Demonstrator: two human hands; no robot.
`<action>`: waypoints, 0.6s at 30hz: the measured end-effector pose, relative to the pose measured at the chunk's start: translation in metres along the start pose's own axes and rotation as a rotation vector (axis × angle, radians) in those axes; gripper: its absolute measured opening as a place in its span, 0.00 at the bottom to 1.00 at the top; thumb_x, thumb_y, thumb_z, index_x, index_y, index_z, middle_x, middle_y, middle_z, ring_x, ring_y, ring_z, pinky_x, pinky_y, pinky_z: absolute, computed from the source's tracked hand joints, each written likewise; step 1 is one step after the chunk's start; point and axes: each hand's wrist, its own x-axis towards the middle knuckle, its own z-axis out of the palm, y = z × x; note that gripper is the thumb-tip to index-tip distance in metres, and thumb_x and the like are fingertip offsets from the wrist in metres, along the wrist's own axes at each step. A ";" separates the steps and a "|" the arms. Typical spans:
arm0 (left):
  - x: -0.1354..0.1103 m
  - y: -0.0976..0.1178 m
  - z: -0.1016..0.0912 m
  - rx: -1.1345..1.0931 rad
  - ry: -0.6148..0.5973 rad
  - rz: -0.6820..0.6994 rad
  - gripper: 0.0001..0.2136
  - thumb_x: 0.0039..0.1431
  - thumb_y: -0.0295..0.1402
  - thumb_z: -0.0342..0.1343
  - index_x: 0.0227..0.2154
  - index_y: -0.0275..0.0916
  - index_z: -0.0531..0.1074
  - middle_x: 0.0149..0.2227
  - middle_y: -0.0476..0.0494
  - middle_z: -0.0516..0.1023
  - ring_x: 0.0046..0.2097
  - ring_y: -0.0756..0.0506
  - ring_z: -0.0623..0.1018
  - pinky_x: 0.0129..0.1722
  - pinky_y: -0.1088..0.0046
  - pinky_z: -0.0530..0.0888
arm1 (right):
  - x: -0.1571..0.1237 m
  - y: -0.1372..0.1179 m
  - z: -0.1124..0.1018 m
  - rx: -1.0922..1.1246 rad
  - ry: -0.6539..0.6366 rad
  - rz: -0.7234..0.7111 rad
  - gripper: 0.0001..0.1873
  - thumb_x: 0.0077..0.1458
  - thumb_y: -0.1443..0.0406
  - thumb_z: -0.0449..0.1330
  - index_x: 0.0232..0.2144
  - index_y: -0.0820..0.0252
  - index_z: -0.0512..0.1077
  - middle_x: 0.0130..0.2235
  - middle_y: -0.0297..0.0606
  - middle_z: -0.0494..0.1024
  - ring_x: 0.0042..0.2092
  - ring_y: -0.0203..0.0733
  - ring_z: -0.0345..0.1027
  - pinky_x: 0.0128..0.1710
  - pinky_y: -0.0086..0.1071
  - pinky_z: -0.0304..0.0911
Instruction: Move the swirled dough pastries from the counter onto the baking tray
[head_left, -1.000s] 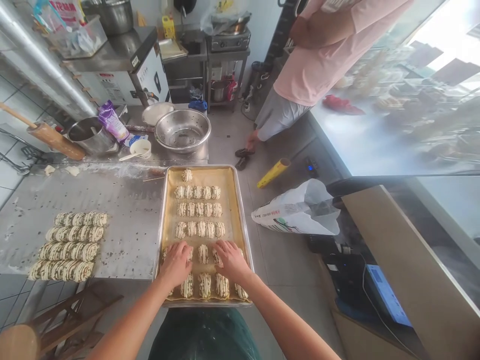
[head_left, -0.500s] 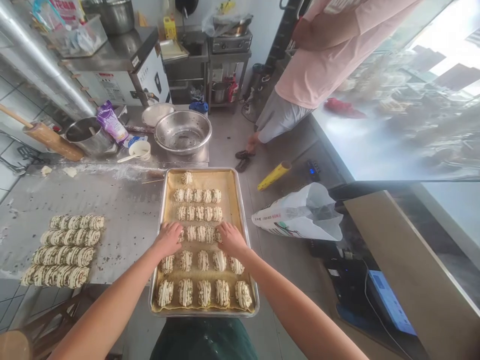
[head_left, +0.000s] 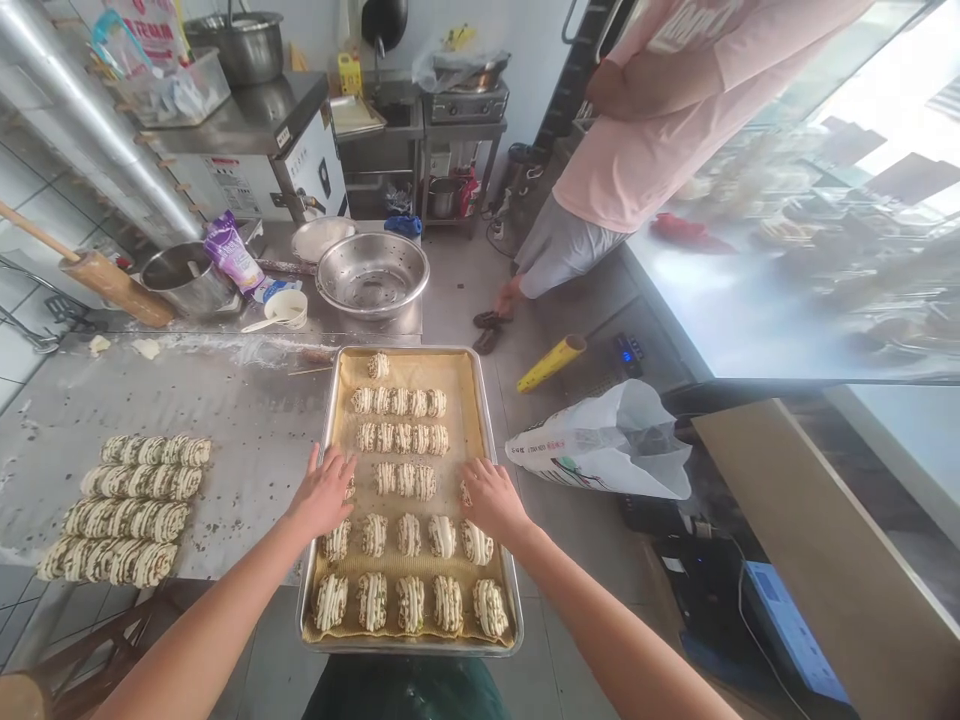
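A metal baking tray (head_left: pixel 497 560) lined with brown paper bears rows of pale, layered dough pieces speckled with filling. My left hand (head_left: pixel 324 494) is at the tray's left side, its fingers curled on a dough piece (head_left: pixel 349 487) that it partly covers. At the right side, my right hand (head_left: pixel 495 500) grips another dough piece (head_left: pixel 465 491), mostly hidden under the fingers. Between the hands, 3 dough pieces (head_left: pixel 406 481) of the same row stand close together. Two nearer rows are spaced apart, and two farther rows sit tightly packed.
Several rows of sliced dough (head_left: pixel 135 485) lie on the metal worktable (head_left: pixel 247 430) at left. Behind are a steel basin (head_left: pixel 373 275), a pot (head_left: pixel 187 275) and a rolling pin (head_left: pixel 116 285). A white bag (head_left: pixel 600 440) stands right of the tray; a person (head_left: pixel 622 170) stands beyond.
My hands have moved apart, left and right, carrying the row's two end dough pieces away from the middle ones. The whole view has shifted slightly.
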 end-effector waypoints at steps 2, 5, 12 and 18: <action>0.009 0.017 0.000 -0.104 0.007 0.010 0.32 0.60 0.34 0.59 0.67 0.40 0.60 0.65 0.31 0.68 0.70 0.30 0.63 0.73 0.39 0.52 | 0.008 -0.015 0.003 0.068 0.014 -0.017 0.34 0.59 0.60 0.65 0.65 0.58 0.63 0.61 0.48 0.71 0.60 0.54 0.63 0.61 0.46 0.61; 0.032 0.042 0.005 -0.191 -0.015 0.043 0.33 0.58 0.29 0.60 0.66 0.42 0.60 0.66 0.36 0.68 0.66 0.34 0.68 0.69 0.50 0.65 | 0.027 -0.041 0.014 0.129 0.005 -0.065 0.41 0.56 0.56 0.68 0.67 0.58 0.60 0.64 0.47 0.69 0.63 0.53 0.62 0.61 0.43 0.64; 0.044 0.046 0.020 -0.177 -0.016 0.019 0.21 0.54 0.22 0.57 0.51 0.41 0.68 0.52 0.40 0.74 0.55 0.39 0.75 0.60 0.56 0.73 | 0.042 -0.042 0.031 0.116 0.003 -0.027 0.29 0.50 0.69 0.68 0.55 0.62 0.71 0.54 0.50 0.73 0.55 0.54 0.67 0.52 0.41 0.69; 0.037 0.050 0.013 -0.144 -0.008 0.037 0.29 0.51 0.21 0.58 0.58 0.40 0.66 0.56 0.36 0.73 0.59 0.33 0.73 0.64 0.44 0.68 | 0.030 -0.026 0.026 0.108 0.028 0.003 0.32 0.47 0.67 0.69 0.55 0.60 0.70 0.53 0.48 0.74 0.52 0.55 0.68 0.52 0.46 0.67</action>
